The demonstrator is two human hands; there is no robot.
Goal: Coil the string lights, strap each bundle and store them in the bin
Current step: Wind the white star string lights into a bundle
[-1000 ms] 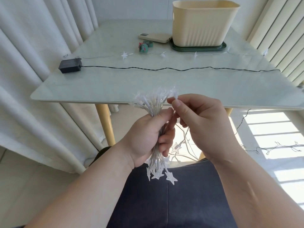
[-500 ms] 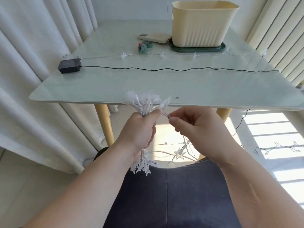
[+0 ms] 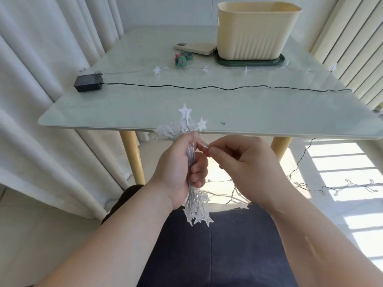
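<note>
My left hand point(image 3: 178, 170) grips a coiled bundle of clear star string lights point(image 3: 182, 126) upright in front of the table edge; stars stick out above and below the fist. My right hand point(image 3: 244, 160) pinches the loose clear wire right beside the bundle's top. The rest of that strand trails down past my lap. A cream bin point(image 3: 255, 30) stands on a green lid at the table's far side. Green and red straps point(image 3: 182, 59) lie left of the bin.
A black battery box point(image 3: 88, 83) with a dark wire point(image 3: 228, 88) runs across the glass table point(image 3: 103, 112). Another star strand point(image 3: 158, 69) lies behind it. A phone-like device point(image 3: 194, 47) sits by the bin. More wire point(image 3: 331, 187) lies on the floor at right. Curtains hang left.
My right hand has brought another loop of wire up to the bundle's top. Two stars now stand higher above my left fist, and the bundle hangs lower than half a second ago.
</note>
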